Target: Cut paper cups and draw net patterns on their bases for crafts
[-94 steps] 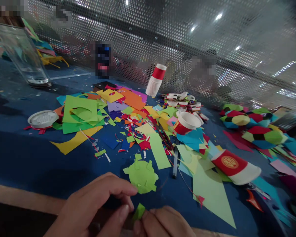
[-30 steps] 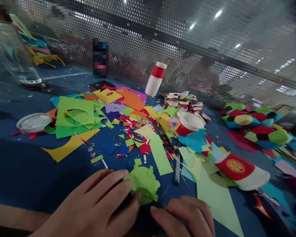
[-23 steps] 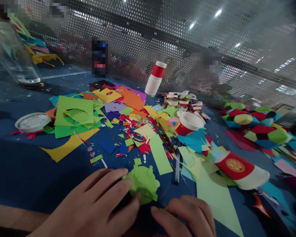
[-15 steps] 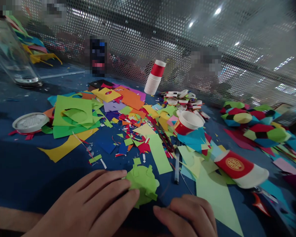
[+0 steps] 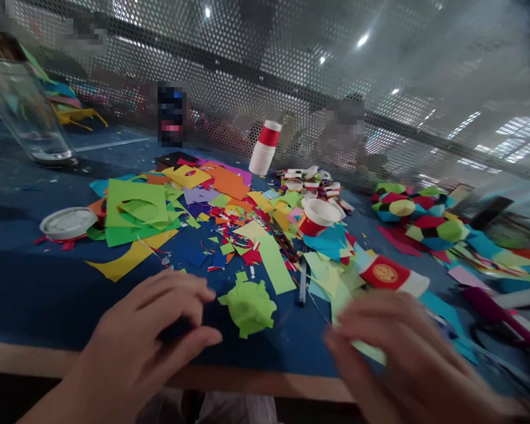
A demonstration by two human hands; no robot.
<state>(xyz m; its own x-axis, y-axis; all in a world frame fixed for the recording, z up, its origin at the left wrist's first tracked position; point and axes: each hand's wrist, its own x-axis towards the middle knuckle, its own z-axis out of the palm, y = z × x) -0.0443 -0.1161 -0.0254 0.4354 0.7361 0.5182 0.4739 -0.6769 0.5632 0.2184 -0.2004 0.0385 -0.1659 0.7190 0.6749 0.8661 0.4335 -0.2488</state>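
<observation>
A round light-green paper piece (image 5: 249, 307) with small tabs sticking out around its edge lies on the blue table near its front. Just left of it, my left hand (image 5: 159, 324) is open, thumb and curved fingers apart, not touching the piece. My right hand (image 5: 393, 341) is off to the right, above a pale-green paper sheet. Motion smears its fingers; thumb and forefinger tips look close together, and I cannot make out anything between them. Partly behind that hand lies a tipped red-and-white paper cup (image 5: 386, 272).
Coloured paper scraps (image 5: 229, 227) cover the middle, beside a pen (image 5: 302, 285). An upright paper cup (image 5: 315, 217) and a stack of cups (image 5: 262, 154) stand farther back. A glass bottle (image 5: 44, 118) is at left, patterned paper balls (image 5: 437, 231) at right, a perforated metal screen (image 5: 229, 82) behind.
My left hand has let go of the green paper piece and drawn back left. My right hand has moved up and right, away from it. The view has shifted.
</observation>
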